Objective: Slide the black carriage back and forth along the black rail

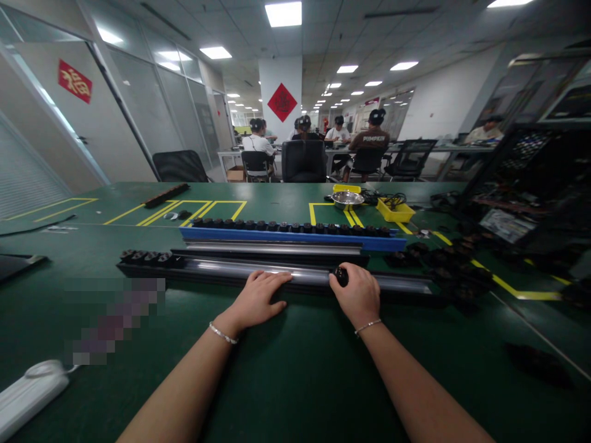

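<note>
A long dark rail (221, 268) with a shiny grey channel lies across the table in front of me. My left hand (259, 298) rests at its near edge, fingers stretched out over the channel and thumb apart, holding nothing. My right hand (359, 294) is closed around a small round black part (341, 276) at the rail; its underside is hidden. Several similar black parts (148, 257) sit in a row on the rail's left end. Behind it lie a second channelled rail (277, 248) and a blue rail (290, 237) topped with a row of black parts.
Loose black parts (462, 271) are heaped at the right. A metal bowl (347, 199) and a yellow bin (396, 211) stand farther back on the green table (295, 381). A white power strip (34, 394) lies front left. Several people sit at desks beyond.
</note>
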{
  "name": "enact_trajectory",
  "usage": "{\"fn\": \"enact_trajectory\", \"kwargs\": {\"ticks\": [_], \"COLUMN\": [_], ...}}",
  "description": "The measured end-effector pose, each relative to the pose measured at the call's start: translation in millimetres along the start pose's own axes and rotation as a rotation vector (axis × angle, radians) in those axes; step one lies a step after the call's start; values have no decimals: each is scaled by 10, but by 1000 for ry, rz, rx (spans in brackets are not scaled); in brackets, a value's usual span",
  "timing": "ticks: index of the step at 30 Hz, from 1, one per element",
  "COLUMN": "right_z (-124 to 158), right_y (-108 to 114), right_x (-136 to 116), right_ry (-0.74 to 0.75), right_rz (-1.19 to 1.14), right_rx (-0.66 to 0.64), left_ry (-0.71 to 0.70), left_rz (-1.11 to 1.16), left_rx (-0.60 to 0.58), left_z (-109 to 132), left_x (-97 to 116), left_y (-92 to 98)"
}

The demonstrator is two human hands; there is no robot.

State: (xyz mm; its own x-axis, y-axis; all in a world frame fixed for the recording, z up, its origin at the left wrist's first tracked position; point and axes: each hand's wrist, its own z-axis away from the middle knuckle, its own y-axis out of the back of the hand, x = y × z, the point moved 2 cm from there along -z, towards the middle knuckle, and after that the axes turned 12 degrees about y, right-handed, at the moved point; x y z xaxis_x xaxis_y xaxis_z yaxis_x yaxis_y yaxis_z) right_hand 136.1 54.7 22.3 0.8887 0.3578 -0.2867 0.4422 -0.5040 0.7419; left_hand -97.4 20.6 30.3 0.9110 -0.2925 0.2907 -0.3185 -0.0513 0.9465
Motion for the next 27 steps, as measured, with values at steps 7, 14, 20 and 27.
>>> {"fn": "enact_trajectory", "kwargs": {"ticks": [7, 14, 20, 27], "right_z": [-4, -5, 4, 12], "right_y": [18, 20, 38, 65], "right_x": [8, 42, 99, 186], "right_ry": [-43, -48, -66, -89], "right_rz": [23, 44, 73, 94], "right_rx": [2, 13, 33, 62], "left_ry": [-3, -1, 1, -2], "left_rz": [-7, 3, 6, 5], "left_rx": [5, -3, -7, -9], "left_z": [0, 0, -6, -7], "left_x": [-1, 0, -3, -2], "left_y": [5, 5, 4, 8]}}
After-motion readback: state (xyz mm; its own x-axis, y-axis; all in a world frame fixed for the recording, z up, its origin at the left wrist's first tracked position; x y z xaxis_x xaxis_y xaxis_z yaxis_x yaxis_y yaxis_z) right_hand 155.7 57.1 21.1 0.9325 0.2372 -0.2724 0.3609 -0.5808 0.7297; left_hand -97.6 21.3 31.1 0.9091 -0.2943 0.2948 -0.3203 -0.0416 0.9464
